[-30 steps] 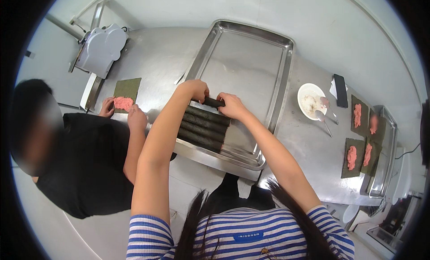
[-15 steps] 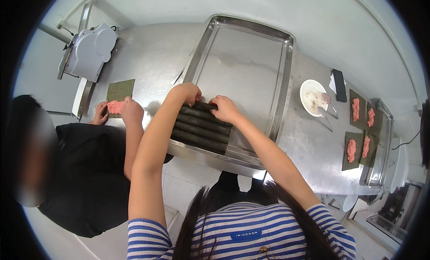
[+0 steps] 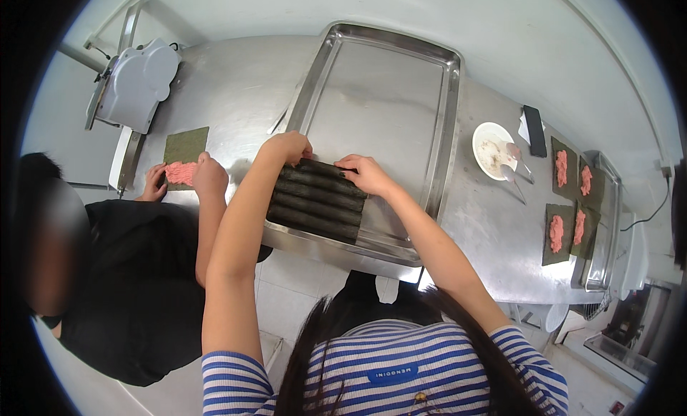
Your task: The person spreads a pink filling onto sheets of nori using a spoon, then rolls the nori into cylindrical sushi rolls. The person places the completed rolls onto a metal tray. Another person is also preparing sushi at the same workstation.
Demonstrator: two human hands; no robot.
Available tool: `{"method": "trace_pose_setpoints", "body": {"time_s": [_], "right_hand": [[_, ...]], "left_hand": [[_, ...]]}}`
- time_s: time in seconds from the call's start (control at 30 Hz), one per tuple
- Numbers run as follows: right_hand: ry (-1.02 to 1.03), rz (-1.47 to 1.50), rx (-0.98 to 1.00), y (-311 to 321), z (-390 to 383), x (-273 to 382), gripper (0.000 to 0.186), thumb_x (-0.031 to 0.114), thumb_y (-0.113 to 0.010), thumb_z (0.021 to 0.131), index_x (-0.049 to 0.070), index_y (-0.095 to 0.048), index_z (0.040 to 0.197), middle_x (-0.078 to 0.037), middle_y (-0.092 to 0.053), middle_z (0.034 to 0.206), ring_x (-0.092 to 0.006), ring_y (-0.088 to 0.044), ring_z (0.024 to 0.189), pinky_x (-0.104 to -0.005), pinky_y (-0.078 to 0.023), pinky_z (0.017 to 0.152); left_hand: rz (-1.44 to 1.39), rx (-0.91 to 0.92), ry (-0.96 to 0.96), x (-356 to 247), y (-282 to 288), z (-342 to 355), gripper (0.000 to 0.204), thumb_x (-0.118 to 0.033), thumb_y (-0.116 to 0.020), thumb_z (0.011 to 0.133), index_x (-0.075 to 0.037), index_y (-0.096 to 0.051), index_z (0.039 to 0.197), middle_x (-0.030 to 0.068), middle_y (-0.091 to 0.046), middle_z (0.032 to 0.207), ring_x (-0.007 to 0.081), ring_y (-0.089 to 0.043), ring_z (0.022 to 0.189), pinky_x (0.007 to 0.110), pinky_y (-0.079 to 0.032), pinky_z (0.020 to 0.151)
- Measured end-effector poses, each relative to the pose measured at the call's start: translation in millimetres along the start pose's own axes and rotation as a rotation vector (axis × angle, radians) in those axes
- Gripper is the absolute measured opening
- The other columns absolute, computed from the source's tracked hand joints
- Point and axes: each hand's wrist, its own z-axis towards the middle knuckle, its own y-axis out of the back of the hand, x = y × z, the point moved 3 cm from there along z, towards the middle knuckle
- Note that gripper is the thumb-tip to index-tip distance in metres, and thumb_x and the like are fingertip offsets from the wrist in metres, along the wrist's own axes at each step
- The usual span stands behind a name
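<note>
So both hands are down on the same thing here: the far-end seaweed roll (image 3: 325, 168), in the big metal tray (image 3: 386, 79). Left hand (image 3: 290, 148) has its fingers curled at the roll's left end, right hand (image 3: 368, 175) is bent over the right end. Both seem to touch it, but can't tell if either is really pinching it. More dark rolls (image 3: 315, 207) lie side by side just nearer the body than the hands. Well off to the right of the right hand there's a white bowl (image 3: 482, 159) with two spoons (image 3: 508, 173), and past that, seaweed sheets with pink filling (image 3: 557, 234). Left of the left hand, a co-worker's hands (image 3: 208, 175) are on another filled sheet (image 3: 187, 144).
</note>
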Motion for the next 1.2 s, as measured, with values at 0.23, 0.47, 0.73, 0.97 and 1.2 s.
{"method": "trace_pose_setpoints", "body": {"time_s": [0.23, 0.47, 0.73, 0.97, 1.2], "right_hand": [[-0.211, 0.274, 0.0, 39.7, 3.9, -14.5, 0.03, 0.009, -0.057, 0.09, 0.002, -0.064, 0.119, -0.009, -0.065, 0.119, -0.0175, -0.059, 0.109, -0.0314, -0.046, 0.095], [-0.051, -0.025, 0.067, 15.0, -6.5, -8.2, 0.033, 0.003, -0.056, 0.085, 0.004, -0.065, 0.117, -0.013, -0.065, 0.113, -0.0268, -0.062, 0.104, -0.0329, -0.048, 0.093], [-0.023, -0.118, -0.044, 3.0, -10.8, -9.6, 0.032, 0.006, -0.057, 0.082, 0.005, -0.067, 0.112, -0.015, -0.064, 0.113, -0.0335, -0.062, 0.101, -0.0388, -0.05, 0.088], [-0.004, -0.192, -0.153, 27.5, -34.8, 12.3, 0.036, 0.01, -0.061, 0.082, 0.004, -0.062, 0.118, -0.013, -0.06, 0.118, -0.0339, -0.058, 0.107, -0.0407, -0.047, 0.094], [-0.016, -0.318, -0.864, 174.4, -186.4, -16.0, 0.038, 0.004, -0.065, 0.077, 0.005, -0.063, 0.115, -0.012, -0.059, 0.116, -0.0321, -0.056, 0.108, -0.0397, -0.046, 0.094]], "left_hand": [[-0.045, -0.046, -0.056, -10.2, 1.8, -7.0, 0.054, 0.011, -0.061, 0.066, -0.014, -0.067, 0.113, 0.0082, -0.068, 0.11, 0.026, -0.064, 0.102, 0.036, -0.052, 0.086], [-0.024, -0.057, -0.139, -32.4, -15.3, -6.9, 0.062, 0.016, -0.049, 0.069, -0.02, -0.066, 0.117, 0.0124, -0.064, 0.113, 0.0325, -0.06, 0.107, 0.04, -0.049, 0.089], [-0.004, -0.186, -0.202, -30.3, -21.3, -12.0, 0.056, 0.011, -0.05, 0.074, -0.024, -0.069, 0.114, 0.0131, -0.067, 0.107, 0.0334, -0.062, 0.102, 0.042, -0.051, 0.087], [0.065, -0.196, -0.147, -35.7, -17.6, -16.4, 0.048, 0.006, -0.052, 0.075, -0.018, -0.067, 0.114, 0.0135, -0.059, 0.12, 0.0332, -0.058, 0.109, 0.041, -0.048, 0.092], [-0.124, -0.471, -0.378, -132.6, -2.4, -51.4, 0.048, 0.009, -0.051, 0.074, -0.01, -0.062, 0.117, 0.014, -0.055, 0.126, 0.0351, -0.056, 0.112, 0.041, -0.046, 0.094]]}}
